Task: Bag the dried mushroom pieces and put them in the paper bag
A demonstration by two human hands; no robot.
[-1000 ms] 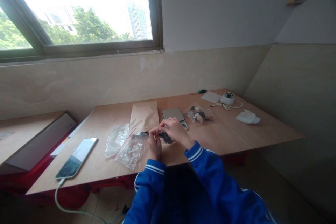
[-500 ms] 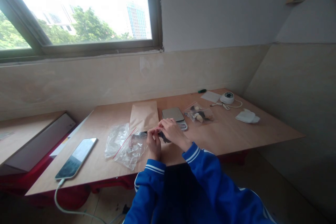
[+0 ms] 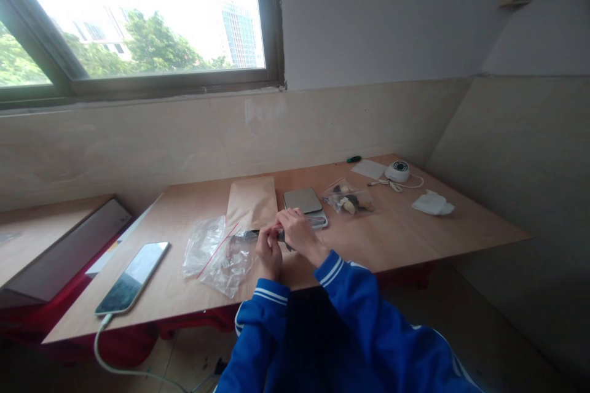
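My left hand (image 3: 268, 250) and my right hand (image 3: 299, 233) meet over the front of the table, fingers closed around a small dark item (image 3: 281, 236). Its kind is hidden by the fingers. A clear zip bag (image 3: 230, 270) with a red strip lies against the left side of my left hand, beside a second crumpled clear plastic bag (image 3: 203, 244). Just beyond my hands are a brown paper sheet or envelope (image 3: 251, 199) and a small flat scale (image 3: 302, 201) with a metal-coloured top. Right of the scale sits a clear bag of dark and tan pieces (image 3: 350, 199).
A phone (image 3: 133, 277) with a charging cable lies on the left of the wooden table (image 3: 391, 239). At the right are a white dome camera (image 3: 397, 171) with its cable, a white crumpled tissue (image 3: 433, 203), a paper sheet (image 3: 369, 169) and a green-handled tool (image 3: 354, 159).
My right hand has shifted slightly left and rotated over the dark item, less of which shows now. My left hand stays nearly in place. The bags have not visibly moved.
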